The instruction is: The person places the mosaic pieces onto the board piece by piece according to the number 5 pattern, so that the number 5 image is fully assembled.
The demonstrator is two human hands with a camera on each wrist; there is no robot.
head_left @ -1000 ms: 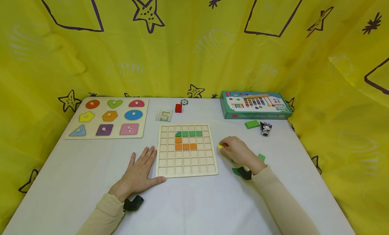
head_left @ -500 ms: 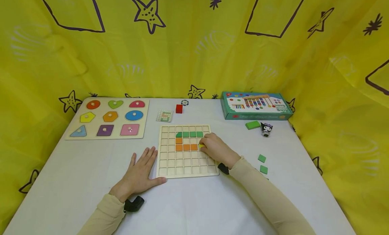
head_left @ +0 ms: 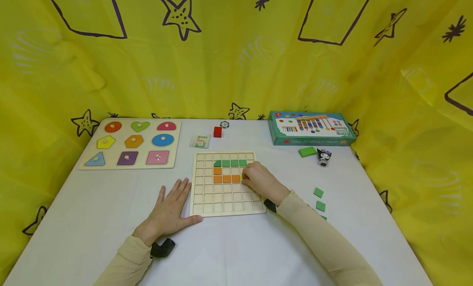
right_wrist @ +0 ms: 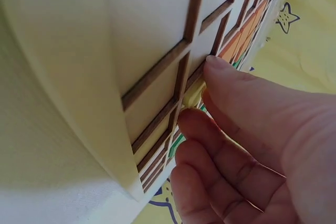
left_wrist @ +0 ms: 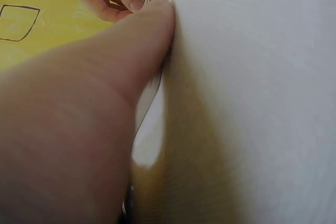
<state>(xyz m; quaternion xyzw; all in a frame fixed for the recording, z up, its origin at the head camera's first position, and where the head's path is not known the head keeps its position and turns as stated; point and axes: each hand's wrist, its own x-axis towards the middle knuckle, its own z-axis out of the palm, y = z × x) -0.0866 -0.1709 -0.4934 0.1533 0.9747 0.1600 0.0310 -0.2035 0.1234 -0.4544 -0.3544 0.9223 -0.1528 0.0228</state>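
Observation:
A wooden grid board (head_left: 227, 198) lies in the middle of the table. Its cells hold a row of green tiles (head_left: 234, 163) and several orange tiles (head_left: 226, 179) below. My right hand (head_left: 265, 182) pinches a yellow tile (right_wrist: 193, 94) between thumb and finger, in or at the cell just right of the lower orange row; the fingers hide most of it in the head view. My left hand (head_left: 168, 212) lies flat on the table, fingers spread, fingertips and thumb at the board's left and front edges. In the left wrist view, its thumb fills much of the picture.
Loose green tiles (head_left: 318, 192) lie to the right, one partly behind the right sleeve. A knobbed shape puzzle (head_left: 111, 155) stands back left. Behind the board are a pattern card (head_left: 200, 140) and red block (head_left: 217, 132). A game box (head_left: 312, 130), green block (head_left: 307, 151) and figurine (head_left: 323, 157) stand back right.
My right hand has carried the yellow tile left from beside the board onto its right side, then stayed almost still. The loose green tiles are now more visible. My left hand has not moved.

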